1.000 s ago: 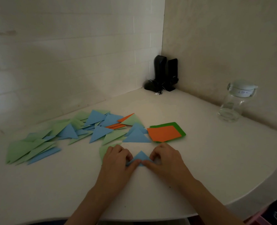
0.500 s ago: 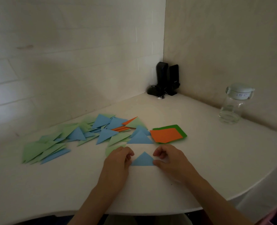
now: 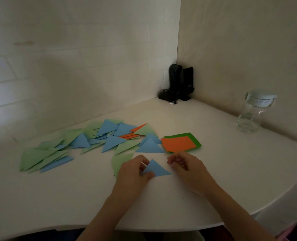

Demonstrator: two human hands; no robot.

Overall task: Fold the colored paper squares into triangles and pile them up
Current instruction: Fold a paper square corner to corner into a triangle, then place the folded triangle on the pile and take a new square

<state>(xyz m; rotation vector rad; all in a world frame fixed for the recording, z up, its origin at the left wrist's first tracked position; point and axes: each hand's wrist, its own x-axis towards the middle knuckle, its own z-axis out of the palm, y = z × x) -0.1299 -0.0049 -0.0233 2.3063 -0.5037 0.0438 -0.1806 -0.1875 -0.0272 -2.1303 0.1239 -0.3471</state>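
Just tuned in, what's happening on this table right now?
A person is folding paper. The left hand pinches a folded blue triangle; the right hand hovers beside it, holding nothing. Finished triangles lie scattered behind, and orange and green squares wait unfolded.

Blue triangle (image 3: 156, 169); orange squares (image 3: 178, 144) on seemingly green ones (image 3: 195, 140).

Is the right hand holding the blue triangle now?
No, the right hand hovers beside the blue triangle with curled fingers; only the left hand pinches it.
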